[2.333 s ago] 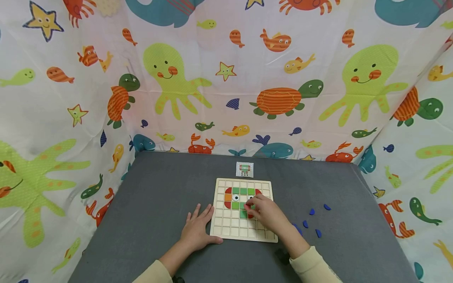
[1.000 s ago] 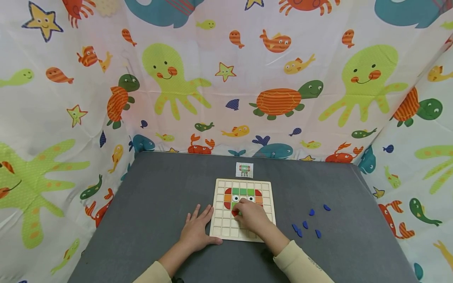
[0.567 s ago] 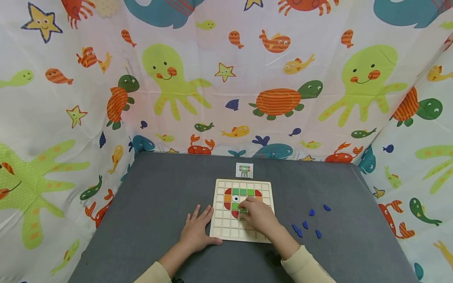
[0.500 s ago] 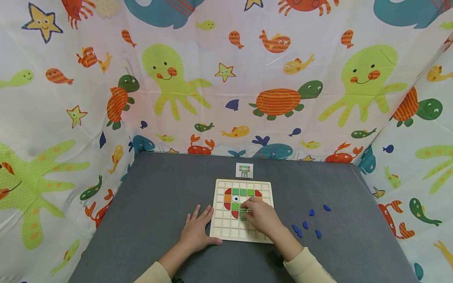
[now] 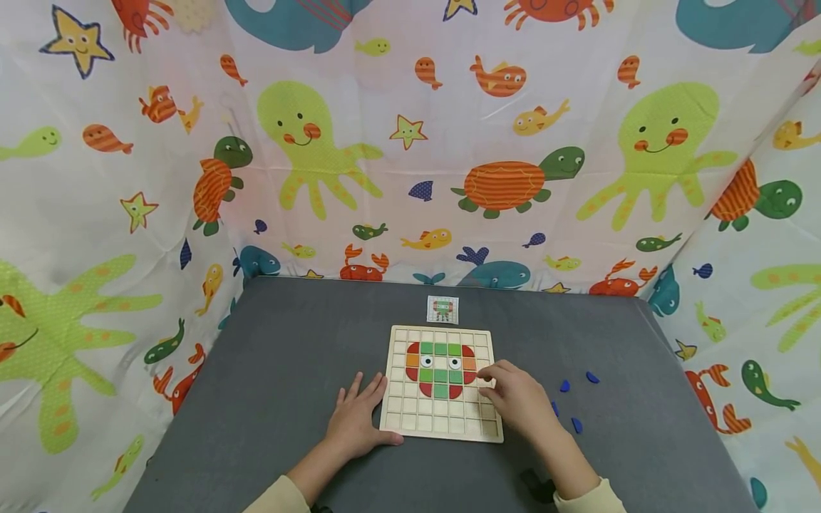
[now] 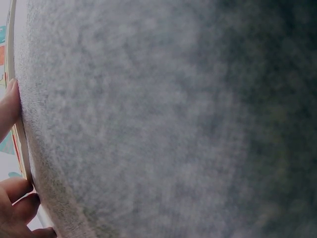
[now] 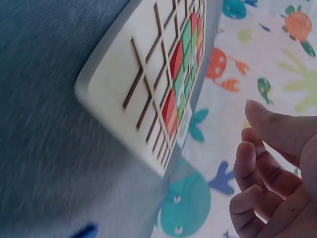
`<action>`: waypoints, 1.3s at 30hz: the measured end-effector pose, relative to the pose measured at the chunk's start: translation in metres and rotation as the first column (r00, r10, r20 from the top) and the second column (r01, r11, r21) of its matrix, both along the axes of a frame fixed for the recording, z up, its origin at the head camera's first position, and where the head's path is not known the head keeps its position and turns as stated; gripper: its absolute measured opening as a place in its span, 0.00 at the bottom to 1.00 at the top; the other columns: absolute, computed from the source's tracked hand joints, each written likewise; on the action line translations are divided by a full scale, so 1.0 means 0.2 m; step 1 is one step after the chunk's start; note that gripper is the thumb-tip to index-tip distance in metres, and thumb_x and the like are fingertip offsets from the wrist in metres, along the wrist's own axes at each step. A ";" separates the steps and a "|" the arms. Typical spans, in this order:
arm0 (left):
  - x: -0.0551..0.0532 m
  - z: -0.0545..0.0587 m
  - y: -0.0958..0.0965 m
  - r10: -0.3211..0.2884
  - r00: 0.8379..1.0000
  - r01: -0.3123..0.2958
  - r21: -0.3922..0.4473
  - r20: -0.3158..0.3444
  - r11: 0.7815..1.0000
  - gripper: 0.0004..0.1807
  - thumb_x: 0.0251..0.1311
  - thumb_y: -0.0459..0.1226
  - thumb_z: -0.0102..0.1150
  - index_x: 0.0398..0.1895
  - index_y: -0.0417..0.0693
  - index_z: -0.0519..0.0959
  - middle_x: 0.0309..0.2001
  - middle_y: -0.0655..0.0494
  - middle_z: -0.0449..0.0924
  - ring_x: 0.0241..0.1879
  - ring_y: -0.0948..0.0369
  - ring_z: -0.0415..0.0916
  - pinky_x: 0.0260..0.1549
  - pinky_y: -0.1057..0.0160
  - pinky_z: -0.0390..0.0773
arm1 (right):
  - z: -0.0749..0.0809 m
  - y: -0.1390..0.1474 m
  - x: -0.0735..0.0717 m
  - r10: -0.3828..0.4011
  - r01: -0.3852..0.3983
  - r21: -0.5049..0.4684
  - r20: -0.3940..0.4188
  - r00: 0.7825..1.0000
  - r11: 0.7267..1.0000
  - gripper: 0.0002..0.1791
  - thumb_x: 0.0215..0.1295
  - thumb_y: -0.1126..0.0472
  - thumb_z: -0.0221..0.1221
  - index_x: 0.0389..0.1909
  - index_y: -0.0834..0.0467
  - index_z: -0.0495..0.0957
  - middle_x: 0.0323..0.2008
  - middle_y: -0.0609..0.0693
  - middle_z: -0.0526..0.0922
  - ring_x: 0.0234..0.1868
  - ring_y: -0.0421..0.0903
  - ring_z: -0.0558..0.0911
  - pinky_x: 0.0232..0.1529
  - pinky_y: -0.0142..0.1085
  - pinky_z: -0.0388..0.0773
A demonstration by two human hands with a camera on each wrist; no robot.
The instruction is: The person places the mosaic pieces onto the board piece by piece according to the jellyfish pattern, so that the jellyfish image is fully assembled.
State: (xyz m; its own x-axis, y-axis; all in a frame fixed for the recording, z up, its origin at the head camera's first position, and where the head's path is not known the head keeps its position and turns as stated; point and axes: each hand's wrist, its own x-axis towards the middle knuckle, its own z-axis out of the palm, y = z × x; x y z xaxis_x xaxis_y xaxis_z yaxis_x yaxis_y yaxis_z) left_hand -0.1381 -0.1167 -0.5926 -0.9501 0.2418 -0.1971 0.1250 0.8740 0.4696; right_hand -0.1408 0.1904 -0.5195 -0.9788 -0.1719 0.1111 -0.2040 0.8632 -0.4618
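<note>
On the gray table [image 5: 308, 335], the square board [image 5: 442, 425] lies flat, its red-and-green shape [image 5: 440, 375] longest left to right. The left hand [image 5: 358, 417] touches its left edge, fingers spread; the right hand [image 5: 517, 399], thumb and fingertips apart, is near its right edge.

Square light-wood grid board [image 5: 423, 422] on grey cloth-topped table [image 5: 308, 342], btwn L hand [image 5: 359, 415] at its L edge & R hand [image 5: 521, 400] over its R side. Flat red, green & orange tiles [image 5: 440, 375] in upper/mid cells. White printed card [image 5: 442, 310] just behind board; blue half-round pcs [image 5: 565, 385] R of R hand.
</note>
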 end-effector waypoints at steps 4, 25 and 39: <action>0.00 0.00 0.00 -0.003 1.000 0.003 -0.003 -0.007 1.000 0.66 0.34 0.65 0.78 0.79 0.52 0.59 0.79 0.56 0.56 0.81 0.44 0.41 0.73 0.32 0.46 | 0.02 0.09 0.04 -0.046 0.046 0.007 -0.011 0.999 0.999 0.13 0.56 0.63 0.73 0.43 0.53 0.87 0.40 0.45 0.83 0.31 0.37 0.77 0.28 0.32 0.73; 0.00 0.01 0.00 -0.003 1.000 0.003 -0.011 -0.007 1.000 0.66 0.35 0.66 0.78 0.79 0.53 0.59 0.79 0.56 0.57 0.81 0.44 0.41 0.73 0.32 0.46 | -0.11 0.60 0.25 -0.174 0.174 0.002 0.037 0.984 0.985 0.18 0.55 0.65 0.73 0.48 0.57 0.86 0.45 0.52 0.84 0.34 0.43 0.80 0.32 0.39 0.78; 0.00 0.00 0.00 -0.006 1.000 0.006 -0.015 -0.009 1.000 0.66 0.36 0.68 0.76 0.80 0.53 0.58 0.79 0.57 0.56 0.81 0.45 0.40 0.73 0.33 0.46 | -0.11 0.55 0.23 -0.171 0.172 -0.020 0.055 0.984 0.985 0.18 0.57 0.63 0.73 0.48 0.60 0.85 0.44 0.55 0.84 0.34 0.45 0.83 0.33 0.43 0.81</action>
State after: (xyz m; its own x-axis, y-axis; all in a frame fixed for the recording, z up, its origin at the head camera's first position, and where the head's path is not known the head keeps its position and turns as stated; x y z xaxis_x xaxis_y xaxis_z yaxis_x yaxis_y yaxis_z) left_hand -0.1374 -0.1169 -0.5924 -0.9505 0.2444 -0.1918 0.1345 0.8802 0.4550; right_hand -0.0944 0.2995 -0.5406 -0.9981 0.0012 0.0609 -0.0288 0.8717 -0.4892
